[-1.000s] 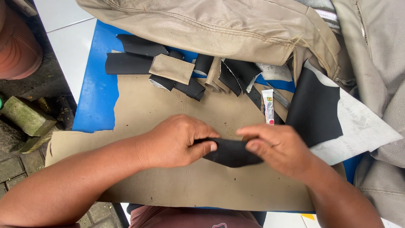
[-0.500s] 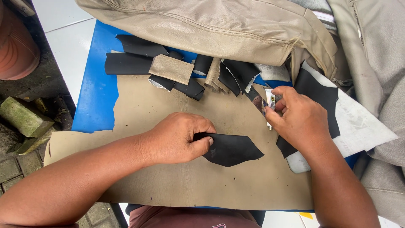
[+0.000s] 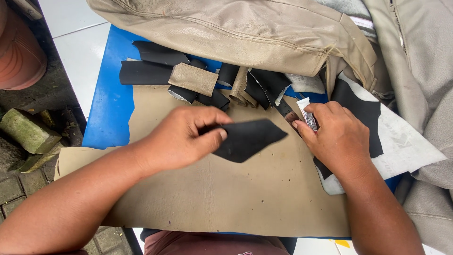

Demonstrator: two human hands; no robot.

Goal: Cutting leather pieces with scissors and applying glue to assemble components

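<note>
Over tan sheet (image 3: pixel 236 198): left hand (image 3: pixel 186 137) pinches black patch (image 3: pixel 247 138); right hand (image 3: pixel 336 139) grips small white tube (image 3: pixel 306 112)

A small leather repair workshop, partly open to the outdoors: a blue desk (image 3: pixel 111 106) carries a tan leather sheet (image 3: pixel 245 189), rolled black and tan offcuts (image 3: pixel 198 80) and a worn beige leather jacket (image 3: pixel 245 33), beside white floor tiles (image 3: pixel 75 52), grey paving bricks (image 3: pixel 14 189) and a terracotta pot (image 3: pixel 19 52).
</note>
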